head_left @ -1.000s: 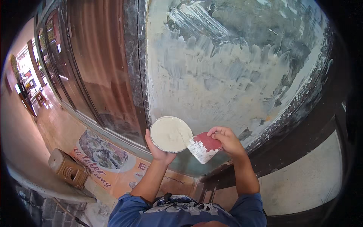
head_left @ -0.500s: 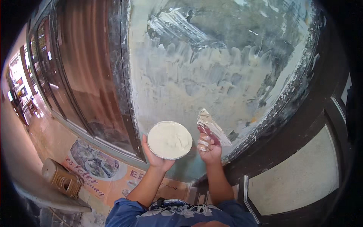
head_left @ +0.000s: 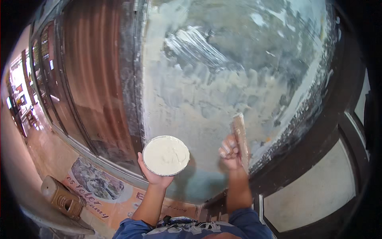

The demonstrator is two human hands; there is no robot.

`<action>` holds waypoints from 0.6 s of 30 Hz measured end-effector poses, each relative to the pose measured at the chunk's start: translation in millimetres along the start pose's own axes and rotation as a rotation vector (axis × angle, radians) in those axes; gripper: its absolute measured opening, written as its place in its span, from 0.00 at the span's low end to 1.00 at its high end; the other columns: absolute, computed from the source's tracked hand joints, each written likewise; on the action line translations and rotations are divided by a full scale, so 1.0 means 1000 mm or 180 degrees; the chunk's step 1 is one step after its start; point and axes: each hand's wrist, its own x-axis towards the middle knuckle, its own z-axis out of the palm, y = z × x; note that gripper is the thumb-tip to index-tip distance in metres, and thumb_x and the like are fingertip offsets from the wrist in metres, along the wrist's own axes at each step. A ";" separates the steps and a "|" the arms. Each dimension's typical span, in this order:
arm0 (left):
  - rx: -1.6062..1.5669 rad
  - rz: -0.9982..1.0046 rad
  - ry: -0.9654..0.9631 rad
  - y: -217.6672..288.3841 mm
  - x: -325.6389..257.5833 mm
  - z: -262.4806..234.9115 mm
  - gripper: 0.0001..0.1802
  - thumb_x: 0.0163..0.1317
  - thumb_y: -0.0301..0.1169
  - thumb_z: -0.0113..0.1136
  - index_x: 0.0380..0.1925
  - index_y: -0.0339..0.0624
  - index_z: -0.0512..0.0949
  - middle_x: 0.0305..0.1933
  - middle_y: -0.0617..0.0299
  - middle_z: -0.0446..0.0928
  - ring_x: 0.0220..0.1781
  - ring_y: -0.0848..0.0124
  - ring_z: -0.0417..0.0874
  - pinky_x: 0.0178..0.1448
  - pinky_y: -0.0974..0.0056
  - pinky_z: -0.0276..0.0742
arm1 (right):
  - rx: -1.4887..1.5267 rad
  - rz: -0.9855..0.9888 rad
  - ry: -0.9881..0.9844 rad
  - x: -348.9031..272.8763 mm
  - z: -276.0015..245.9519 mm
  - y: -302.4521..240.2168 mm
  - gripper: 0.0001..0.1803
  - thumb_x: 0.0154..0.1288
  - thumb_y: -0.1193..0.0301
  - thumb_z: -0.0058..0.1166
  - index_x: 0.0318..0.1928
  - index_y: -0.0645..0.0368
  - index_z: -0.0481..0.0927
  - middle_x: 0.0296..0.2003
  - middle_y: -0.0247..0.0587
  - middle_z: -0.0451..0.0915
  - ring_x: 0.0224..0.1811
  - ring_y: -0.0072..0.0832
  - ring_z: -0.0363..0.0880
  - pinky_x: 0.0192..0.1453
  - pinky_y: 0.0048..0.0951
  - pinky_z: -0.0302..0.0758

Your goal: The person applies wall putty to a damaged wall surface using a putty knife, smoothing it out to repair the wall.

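My left hand (head_left: 156,178) cups a round tub (head_left: 166,175) from below, its fingers up along the side. Pale cream putty (head_left: 165,155) fills the tub to near the rim, with a small groove on its surface. To the right, my right hand (head_left: 229,152) grips a putty trowel (head_left: 241,142) raised before the wall, its smeared blade seen nearly edge-on. White putty marks the fingers of that hand. The wall (head_left: 191,95) in front has patchy grey and whitish coats, with a bright streaked white patch (head_left: 199,46) higher up.
Dark-framed windows with a brown curtain (head_left: 93,71) stand left of the wall. A dark frame with pale panels (head_left: 314,191) runs along the right. Low on the left are a brown carved stool-like block (head_left: 63,197) and a printed orange banner (head_left: 97,181) on the floor.
The tub has moved left and slightly down with my left hand. My right hand has shifted right, and the trowel has turned from showing its broad face to nearly edge-on.
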 end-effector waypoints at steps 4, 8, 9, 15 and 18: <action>-0.0068 0.0223 0.0058 0.030 0.008 -0.010 0.46 0.64 0.71 0.37 0.70 0.50 0.65 0.73 0.52 0.64 0.70 0.43 0.68 0.66 0.25 0.65 | -0.2837 -0.0889 -0.0346 0.070 0.092 -0.057 0.39 0.74 0.66 0.56 0.76 0.50 0.46 0.43 0.38 0.81 0.37 0.17 0.78 0.40 0.23 0.74; -0.0154 0.0354 -0.0011 0.058 0.011 -0.008 0.45 0.64 0.71 0.37 0.70 0.52 0.65 0.73 0.54 0.64 0.70 0.43 0.68 0.67 0.25 0.65 | -0.4904 -0.1237 -0.0405 0.149 0.152 -0.092 0.20 0.77 0.68 0.51 0.64 0.61 0.70 0.40 0.37 0.82 0.41 0.18 0.77 0.47 0.22 0.74; -0.0293 0.0395 0.0006 0.063 0.013 -0.007 0.45 0.64 0.71 0.37 0.70 0.53 0.65 0.73 0.55 0.64 0.70 0.43 0.68 0.66 0.22 0.63 | -0.5361 -0.1498 -0.0575 0.167 0.163 -0.095 0.17 0.78 0.67 0.49 0.60 0.62 0.75 0.39 0.36 0.82 0.40 0.19 0.77 0.47 0.23 0.74; -0.0210 0.0442 -0.0110 0.092 0.019 -0.016 0.44 0.66 0.70 0.36 0.70 0.52 0.65 0.72 0.54 0.66 0.69 0.45 0.70 0.67 0.27 0.67 | -0.7036 -0.2083 -0.0379 0.233 0.192 -0.067 0.14 0.76 0.64 0.47 0.51 0.59 0.78 0.39 0.53 0.83 0.39 0.50 0.80 0.49 0.41 0.75; -0.0144 0.0448 -0.0071 0.106 0.018 -0.017 0.43 0.66 0.70 0.36 0.69 0.52 0.67 0.71 0.57 0.68 0.69 0.49 0.71 0.68 0.36 0.68 | -0.7495 -0.2032 0.0029 0.248 0.190 -0.052 0.13 0.76 0.61 0.47 0.49 0.55 0.79 0.39 0.58 0.81 0.40 0.59 0.77 0.49 0.48 0.75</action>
